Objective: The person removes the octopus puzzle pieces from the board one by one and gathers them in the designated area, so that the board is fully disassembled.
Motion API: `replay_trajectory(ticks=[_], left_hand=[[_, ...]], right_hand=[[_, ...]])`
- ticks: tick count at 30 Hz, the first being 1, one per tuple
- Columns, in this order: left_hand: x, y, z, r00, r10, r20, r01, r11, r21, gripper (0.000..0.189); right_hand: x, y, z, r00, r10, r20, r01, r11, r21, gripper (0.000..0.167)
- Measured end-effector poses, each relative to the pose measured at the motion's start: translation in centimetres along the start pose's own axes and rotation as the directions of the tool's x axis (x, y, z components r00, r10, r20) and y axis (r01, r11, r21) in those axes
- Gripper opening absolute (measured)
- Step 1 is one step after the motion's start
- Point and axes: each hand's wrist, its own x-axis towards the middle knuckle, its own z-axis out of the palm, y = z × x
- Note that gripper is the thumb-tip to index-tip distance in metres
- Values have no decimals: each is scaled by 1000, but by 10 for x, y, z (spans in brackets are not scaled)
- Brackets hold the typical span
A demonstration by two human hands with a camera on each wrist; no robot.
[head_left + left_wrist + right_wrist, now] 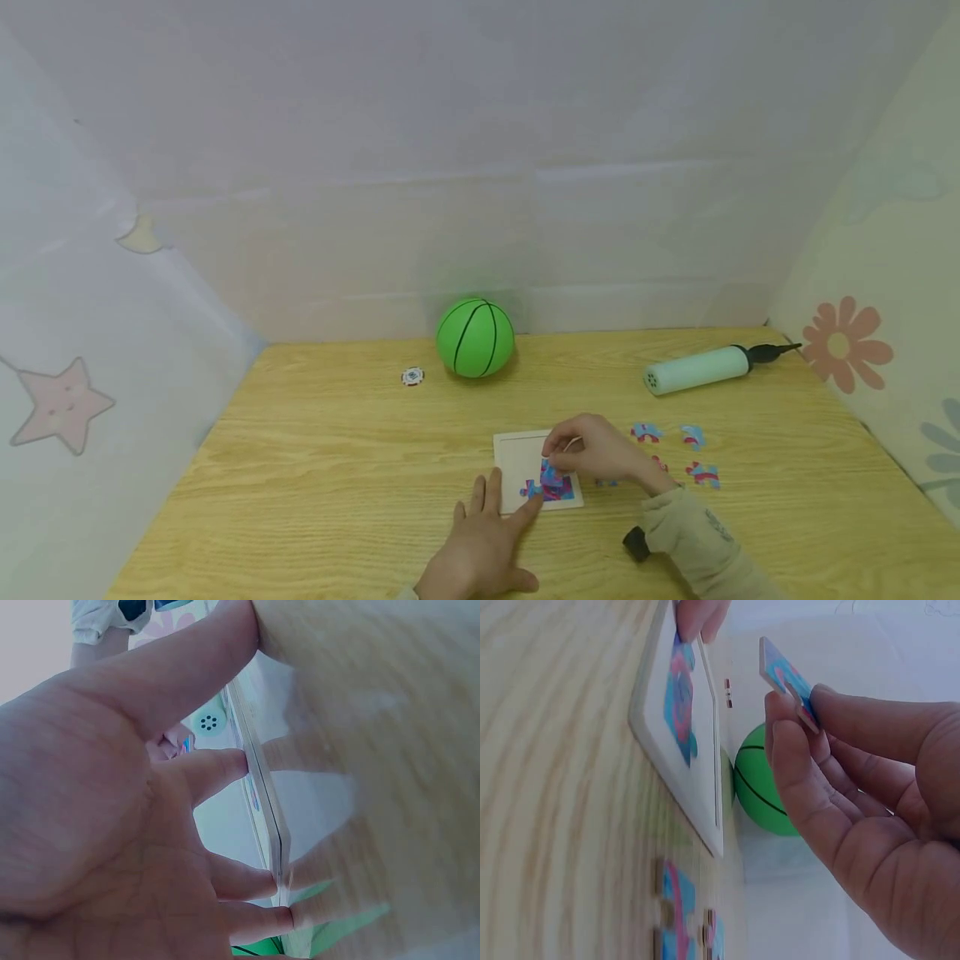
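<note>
Between thumb and fingers my right hand (pixel 596 450) pinches a blue and pink jigsaw piece (pixel 786 681), raised above a pale wooden puzzle tray (pixel 517 454). Joined pieces (pixel 680 697) lie in the near part of that tray. My left hand (pixel 483 542) rests with fingers spread at the tray's near-left corner; one fingertip touches the pieces along the near edge. In the left wrist view the fingers (pixel 217 769) reach the tray's side (pixel 262 795), straight and holding nothing.
Several loose jigsaw pieces (pixel 703 474) lie right of the tray, some partly behind the right forearm. Behind stand a green ball (pixel 476 338) and a poker chip (pixel 412 377). A pale green hand pump (pixel 697 370) lies at back right; a black object (pixel 636 544) sits by the right sleeve.
</note>
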Motion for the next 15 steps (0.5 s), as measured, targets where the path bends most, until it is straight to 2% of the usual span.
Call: replay_trajectory(ticks=[3, 9, 15], left_hand=[[0, 0, 0, 1000, -1, -7, 1, 1000, 4, 90], [-1, 0, 1, 1000, -7, -4, 7, 1000, -10, 90], [-1, -1, 0, 1000, -2, -3, 2, 1000, -28, 89]], right_hand=[[-6, 2, -6, 1000, 6, -4, -6, 1000, 22, 6], [-17, 7, -16, 999, -33, -30, 33, 999, -4, 6], [-31, 13, -26, 1000, -2, -25, 3, 999, 39, 11]])
